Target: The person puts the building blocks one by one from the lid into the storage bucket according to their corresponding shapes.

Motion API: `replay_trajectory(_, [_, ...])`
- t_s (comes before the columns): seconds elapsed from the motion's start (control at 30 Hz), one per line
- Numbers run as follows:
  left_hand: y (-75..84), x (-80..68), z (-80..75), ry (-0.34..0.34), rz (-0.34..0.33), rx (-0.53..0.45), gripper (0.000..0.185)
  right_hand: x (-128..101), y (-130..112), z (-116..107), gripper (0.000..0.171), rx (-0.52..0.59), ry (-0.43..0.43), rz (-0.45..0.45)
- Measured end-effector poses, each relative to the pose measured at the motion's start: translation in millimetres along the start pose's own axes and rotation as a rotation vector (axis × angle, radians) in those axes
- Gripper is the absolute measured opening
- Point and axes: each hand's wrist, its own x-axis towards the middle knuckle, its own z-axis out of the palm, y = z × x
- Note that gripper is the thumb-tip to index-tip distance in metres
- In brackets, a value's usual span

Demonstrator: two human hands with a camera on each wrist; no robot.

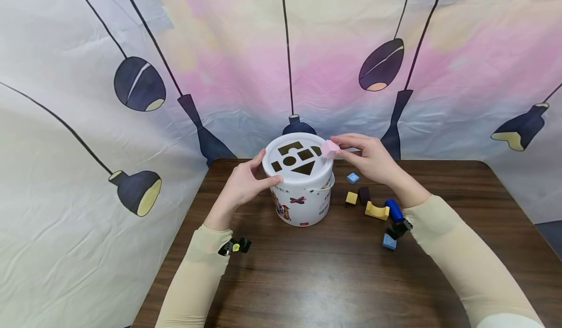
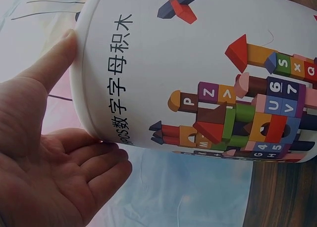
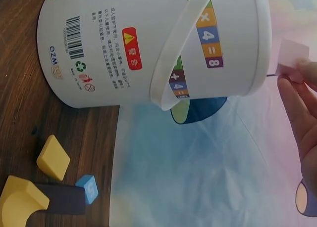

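A white toy bucket [image 1: 303,201] stands on the table, its lid [image 1: 298,159] cut with several shaped holes. My left hand [image 1: 246,181] steadies the lid's left rim, thumb and fingers curled against the bucket [image 2: 198,68]. My right hand [image 1: 371,159] pinches a pink block [image 1: 330,149] at the lid's right edge, just above the rim. In the right wrist view the pink block [image 3: 293,59] sits at my fingertips beside the bucket [image 3: 148,44] and its hanging handle [image 3: 173,64].
Loose blocks lie right of the bucket: a light blue cube [image 1: 352,177], a yellow cube [image 1: 351,198], a dark purple block [image 1: 364,194], a yellow arch [image 1: 376,211], a blue cylinder [image 1: 393,210] and another light blue block [image 1: 389,241]. A printed curtain rings the brown table [image 1: 316,279].
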Motion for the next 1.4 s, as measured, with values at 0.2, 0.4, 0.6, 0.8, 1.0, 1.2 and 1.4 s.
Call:
replay_trajectory(0.2, [0.4, -0.5, -0.6, 0.003, 0.003, -0.004, 0.103, 10.7, -1.6, 9.2, 0.038, -0.009, -0.007, 0.024])
replay_trajectory(0.4, [-0.3, -1.4, -1.3, -0.004, 0.001, -0.018, 0.104, 26.1, -4.6, 18.3, 0.039, -0.049, -0.049, 0.039])
replay_trajectory(0.6, [-0.1, -1.3, -1.0, -0.009, -0.002, -0.024, 0.105, 41.8, -8.2, 26.3, 0.038, -0.088, -0.099, 0.054])
replay_trajectory(0.8, [1.2, -1.6, -1.1, -0.006, -0.004, -0.011, 0.105, 53.1, -9.3, 33.3, 0.039, -0.118, -0.163, 0.045])
replay_trajectory(1.0, [2.0, -2.1, -1.6, -0.014, 0.002, -0.015, 0.104, 55.8, -10.1, 35.6, 0.038, -0.188, -0.205, 0.032])
replay_trajectory(1.2, [0.7, -1.7, -1.5, -0.008, -0.006, -0.015, 0.104, 58.5, -12.5, 35.8, 0.037, -0.202, -0.229, 0.036])
replay_trajectory(1.4, [0.2, -1.3, -0.8, -0.012, -0.006, -0.020, 0.104, 59.4, -14.9, 35.9, 0.035, -0.210, -0.261, 0.059])
